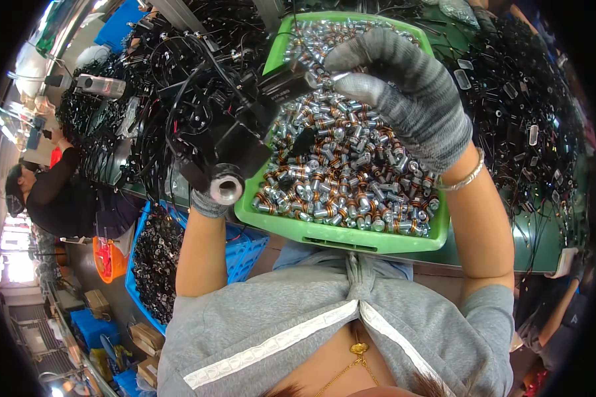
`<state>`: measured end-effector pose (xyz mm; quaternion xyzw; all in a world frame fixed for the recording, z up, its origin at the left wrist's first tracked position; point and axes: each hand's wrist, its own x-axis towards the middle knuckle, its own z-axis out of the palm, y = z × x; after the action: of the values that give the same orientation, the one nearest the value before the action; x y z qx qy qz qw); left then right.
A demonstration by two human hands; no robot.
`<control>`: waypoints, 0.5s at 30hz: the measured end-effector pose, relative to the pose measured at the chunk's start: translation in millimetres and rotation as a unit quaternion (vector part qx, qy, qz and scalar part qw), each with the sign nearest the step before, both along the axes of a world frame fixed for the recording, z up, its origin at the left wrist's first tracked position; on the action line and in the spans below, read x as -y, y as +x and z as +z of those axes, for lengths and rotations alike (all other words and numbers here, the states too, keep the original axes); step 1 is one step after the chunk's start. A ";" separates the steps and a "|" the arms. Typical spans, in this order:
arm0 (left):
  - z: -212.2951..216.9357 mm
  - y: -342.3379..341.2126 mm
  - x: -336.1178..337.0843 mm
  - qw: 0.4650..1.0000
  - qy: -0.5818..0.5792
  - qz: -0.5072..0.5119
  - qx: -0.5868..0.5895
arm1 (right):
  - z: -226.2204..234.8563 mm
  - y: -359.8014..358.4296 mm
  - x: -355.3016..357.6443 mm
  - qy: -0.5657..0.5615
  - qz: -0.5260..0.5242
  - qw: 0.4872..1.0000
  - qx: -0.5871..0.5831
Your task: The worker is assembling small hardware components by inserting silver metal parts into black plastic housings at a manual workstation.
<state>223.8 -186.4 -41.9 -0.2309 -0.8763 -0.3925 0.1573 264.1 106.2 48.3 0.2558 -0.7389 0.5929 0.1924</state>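
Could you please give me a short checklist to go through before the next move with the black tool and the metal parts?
1. Left hand has the black tool in its grip: ok.
2. Right hand pinches a small metal part at the tool: ok.
3. Part seated straight: cannot tell.
4. Green tray stocked with parts: ok.
5. Black cables clear of the tool: not ok, they crowd it.

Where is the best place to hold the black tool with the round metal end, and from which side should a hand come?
Probably by the thick black body of the black tool, just behind its round metal end. The left hand already grips there from below. Cables trail off its far end and the right hand works at its tip over the green tray, so coming from underneath looks least obstructed.
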 end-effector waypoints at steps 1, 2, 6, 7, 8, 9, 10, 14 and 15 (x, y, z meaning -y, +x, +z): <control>1.6 1.1 -0.4 1.000 -0.007 -0.005 -0.002 | -0.5 0.6 1.4 0.007 -0.014 0.999 -0.045; 3.5 2.5 -1.0 1.000 -0.013 -0.011 -0.004 | 3.1 0.9 2.1 0.041 -0.024 0.994 -0.097; 9.1 6.7 -1.4 0.998 -0.036 -0.043 -0.003 | 1.5 2.8 7.6 0.089 -0.096 0.983 -0.132; 10.4 9.3 -2.6 0.998 -0.042 -0.055 -0.001 | 1.7 3.4 6.2 0.089 -0.096 0.983 -0.131; 13.4 12.3 -3.1 0.997 -0.046 -0.067 0.001 | 1.8 4.2 4.6 0.100 -0.095 0.981 -0.139; 16.0 14.0 -5.0 0.995 -0.053 -0.079 0.001 | 2.1 5.0 3.1 0.111 -0.093 0.979 -0.146; 19.9 15.1 -7.7 0.994 -0.061 -0.092 0.001 | 2.9 5.4 2.1 0.105 -0.087 0.976 -0.171; 29.4 14.6 -19.4 0.986 -0.087 -0.139 0.006 | 1.5 7.7 -2.0 0.132 -0.093 0.976 -0.149; 30.1 13.7 -21.9 0.985 -0.091 -0.146 0.007 | 1.6 9.2 -0.9 0.118 -0.099 0.979 -0.130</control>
<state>237.5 -164.5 -11.9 -0.3667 -0.8663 -0.3317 0.0708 273.3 107.1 49.9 0.2778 -0.7940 0.4409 0.3130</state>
